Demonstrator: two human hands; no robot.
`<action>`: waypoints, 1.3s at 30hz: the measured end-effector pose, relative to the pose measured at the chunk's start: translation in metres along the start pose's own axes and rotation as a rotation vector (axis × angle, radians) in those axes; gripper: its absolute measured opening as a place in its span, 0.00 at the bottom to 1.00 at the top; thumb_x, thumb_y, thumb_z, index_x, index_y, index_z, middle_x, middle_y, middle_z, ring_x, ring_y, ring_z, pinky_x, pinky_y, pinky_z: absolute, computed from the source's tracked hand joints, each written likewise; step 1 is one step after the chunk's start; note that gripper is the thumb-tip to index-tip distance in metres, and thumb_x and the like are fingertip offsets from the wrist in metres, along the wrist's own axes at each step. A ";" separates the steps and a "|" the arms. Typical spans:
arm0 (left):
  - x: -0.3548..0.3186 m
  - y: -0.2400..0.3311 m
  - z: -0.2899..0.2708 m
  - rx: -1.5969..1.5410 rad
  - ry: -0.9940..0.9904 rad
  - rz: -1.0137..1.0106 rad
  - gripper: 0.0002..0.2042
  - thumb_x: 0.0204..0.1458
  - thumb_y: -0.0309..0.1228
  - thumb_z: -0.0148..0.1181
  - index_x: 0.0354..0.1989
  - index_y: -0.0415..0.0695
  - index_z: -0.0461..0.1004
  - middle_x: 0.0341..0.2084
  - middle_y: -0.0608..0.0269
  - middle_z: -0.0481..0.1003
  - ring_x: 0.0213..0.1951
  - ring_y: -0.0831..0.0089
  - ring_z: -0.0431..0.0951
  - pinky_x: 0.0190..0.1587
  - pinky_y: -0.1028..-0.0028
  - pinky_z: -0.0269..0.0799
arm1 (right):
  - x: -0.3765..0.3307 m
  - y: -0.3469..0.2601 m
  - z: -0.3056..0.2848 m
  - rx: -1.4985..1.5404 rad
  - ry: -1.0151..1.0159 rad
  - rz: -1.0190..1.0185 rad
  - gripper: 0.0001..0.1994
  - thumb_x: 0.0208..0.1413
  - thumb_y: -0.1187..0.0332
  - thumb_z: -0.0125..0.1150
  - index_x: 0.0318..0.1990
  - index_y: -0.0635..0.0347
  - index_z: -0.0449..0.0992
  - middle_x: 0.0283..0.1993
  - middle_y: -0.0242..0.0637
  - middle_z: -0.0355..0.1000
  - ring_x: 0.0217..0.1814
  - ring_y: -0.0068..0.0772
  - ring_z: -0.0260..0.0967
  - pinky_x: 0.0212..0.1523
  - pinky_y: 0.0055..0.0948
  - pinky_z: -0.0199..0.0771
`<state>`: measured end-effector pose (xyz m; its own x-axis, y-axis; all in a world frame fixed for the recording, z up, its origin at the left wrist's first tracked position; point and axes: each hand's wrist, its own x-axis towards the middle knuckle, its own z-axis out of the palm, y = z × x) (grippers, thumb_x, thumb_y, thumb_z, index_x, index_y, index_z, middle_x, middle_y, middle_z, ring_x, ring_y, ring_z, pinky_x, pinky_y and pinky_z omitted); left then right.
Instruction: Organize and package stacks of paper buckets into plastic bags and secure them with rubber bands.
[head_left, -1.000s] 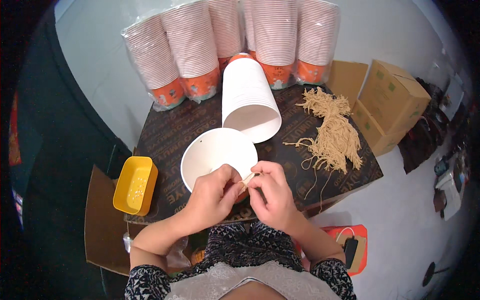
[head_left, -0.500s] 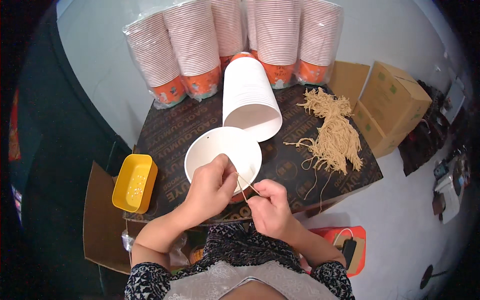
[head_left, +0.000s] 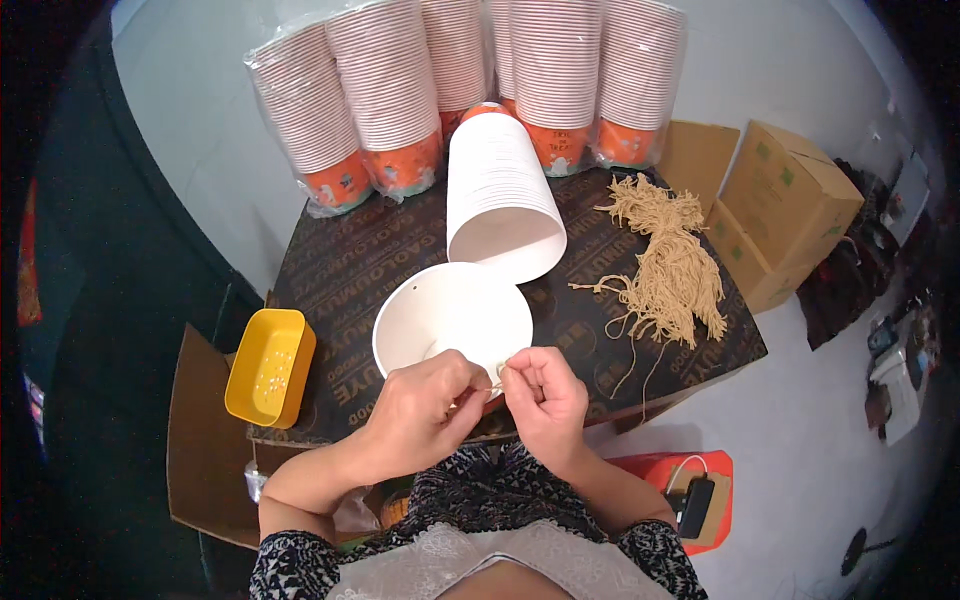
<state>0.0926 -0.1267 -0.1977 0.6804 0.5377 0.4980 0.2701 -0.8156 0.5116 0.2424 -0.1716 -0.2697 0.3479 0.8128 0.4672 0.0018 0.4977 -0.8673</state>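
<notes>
The dark printed tabletop (head_left: 335,280) extends around the white paper bucket (head_left: 440,312). Behind that bucket, a nested bucket stack (head_left: 500,185) lies sideways; right of it, a tan twine bundle (head_left: 678,275); left of it, a yellow plastic tub (head_left: 297,388). Over its near rim, the left hand (head_left: 418,408) and right hand (head_left: 550,405), 2 closed pinches, hold 1 thin twine cord (head_left: 493,388) between them.

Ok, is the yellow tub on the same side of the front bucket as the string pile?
No, the yellow tub is left of the front bucket, and the string pile is right.
</notes>
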 end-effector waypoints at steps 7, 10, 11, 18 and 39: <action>0.002 -0.006 0.002 -0.033 0.049 0.017 0.06 0.48 0.20 0.62 0.30 0.39 0.70 0.23 0.54 0.75 0.25 0.59 0.79 0.26 0.69 0.73 | 0.002 0.006 -0.006 -0.263 -0.026 -0.205 0.05 0.51 0.81 0.62 0.34 0.64 0.74 0.23 0.36 0.69 0.21 0.22 0.67 0.22 0.23 0.64; 0.003 -0.008 0.002 -0.059 0.063 0.019 0.06 0.48 0.20 0.62 0.31 0.38 0.70 0.23 0.54 0.76 0.25 0.59 0.79 0.27 0.69 0.74 | 0.004 -0.002 -0.008 -0.335 -0.075 -0.311 0.05 0.49 0.81 0.63 0.34 0.64 0.76 0.25 0.40 0.71 0.23 0.32 0.70 0.24 0.28 0.67; 0.004 -0.008 0.002 -0.059 0.064 0.017 0.06 0.48 0.20 0.62 0.31 0.38 0.70 0.23 0.54 0.76 0.25 0.59 0.79 0.27 0.69 0.74 | 0.004 -0.003 -0.009 -0.323 -0.092 -0.281 0.05 0.49 0.81 0.63 0.34 0.64 0.75 0.25 0.39 0.71 0.23 0.29 0.69 0.24 0.26 0.67; 0.005 -0.009 0.004 -0.026 0.069 -0.016 0.06 0.48 0.20 0.62 0.31 0.38 0.70 0.23 0.53 0.76 0.26 0.58 0.80 0.27 0.68 0.74 | -0.005 -0.006 -0.007 -0.076 -0.074 -0.006 0.01 0.54 0.80 0.59 0.33 0.65 0.75 0.23 0.23 0.64 0.23 0.11 0.56 0.23 0.17 0.55; 0.004 -0.011 0.001 0.018 0.023 0.011 0.03 0.46 0.21 0.60 0.27 0.38 0.71 0.22 0.51 0.72 0.25 0.52 0.74 0.27 0.63 0.69 | -0.017 0.008 -0.019 0.124 0.259 0.080 0.08 0.55 0.84 0.48 0.38 0.61 0.69 0.22 0.24 0.61 0.20 0.13 0.54 0.21 0.17 0.55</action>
<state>0.0928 -0.1164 -0.2020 0.6677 0.5332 0.5194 0.2754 -0.8252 0.4931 0.2544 -0.1870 -0.2872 0.5697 0.7550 0.3248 -0.1443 0.4809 -0.8648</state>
